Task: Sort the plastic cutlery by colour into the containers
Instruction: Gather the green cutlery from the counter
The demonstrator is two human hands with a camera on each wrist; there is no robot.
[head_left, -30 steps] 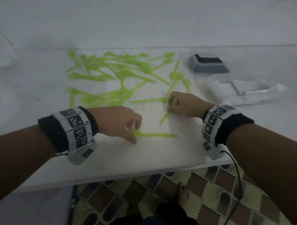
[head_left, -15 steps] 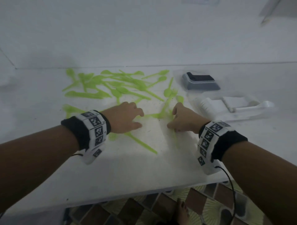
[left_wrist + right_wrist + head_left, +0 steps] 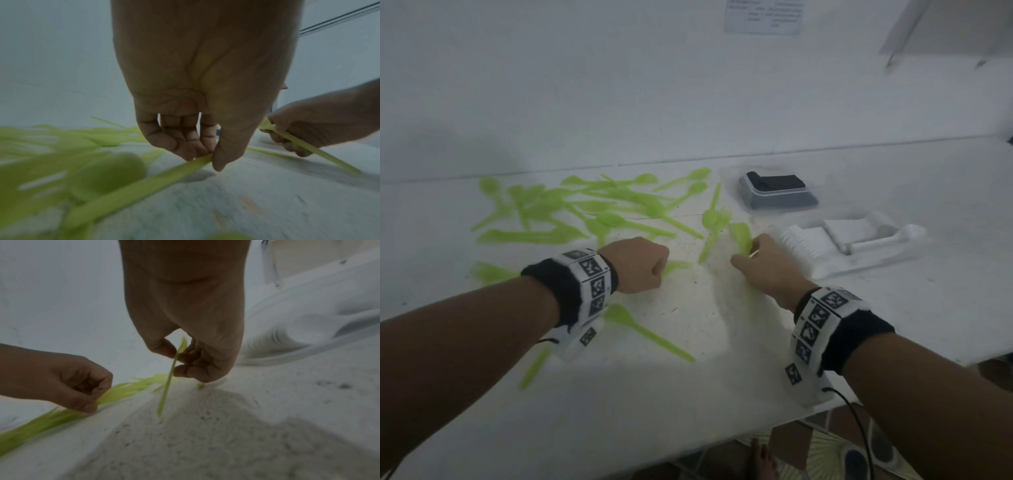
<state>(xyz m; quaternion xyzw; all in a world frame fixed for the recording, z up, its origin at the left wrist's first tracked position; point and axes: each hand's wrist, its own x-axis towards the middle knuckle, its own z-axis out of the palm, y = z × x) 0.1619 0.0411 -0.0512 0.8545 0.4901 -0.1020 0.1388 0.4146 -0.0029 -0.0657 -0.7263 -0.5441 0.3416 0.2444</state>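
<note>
Several green plastic spoons, forks and knives (image 3: 599, 205) lie scattered over the white table (image 3: 688, 394). My left hand (image 3: 650, 265) (image 3: 205, 155) pinches the handle of one green piece (image 3: 144, 183) between thumb and fingers, low on the table. My right hand (image 3: 753, 255) (image 3: 180, 356) pinches another green piece (image 3: 167, 386), a spoon whose bowl (image 3: 741, 234) sticks out past the fingers. A clear container with white cutlery (image 3: 856, 240) stands just right of my right hand. A grey container holding black pieces (image 3: 777, 192) sits behind it.
A green spoon (image 3: 643, 330) lies near my left wrist, and another green piece (image 3: 536, 366) near the front left. The table's front edge (image 3: 722, 442) is close to me, with patterned floor tiles below. A white wall rises behind the table.
Both hands moved forward into the green pile and closed on a piece each. The spoon my left hand touched a second ago now lies behind it near the wrist. The head tilted up.
</note>
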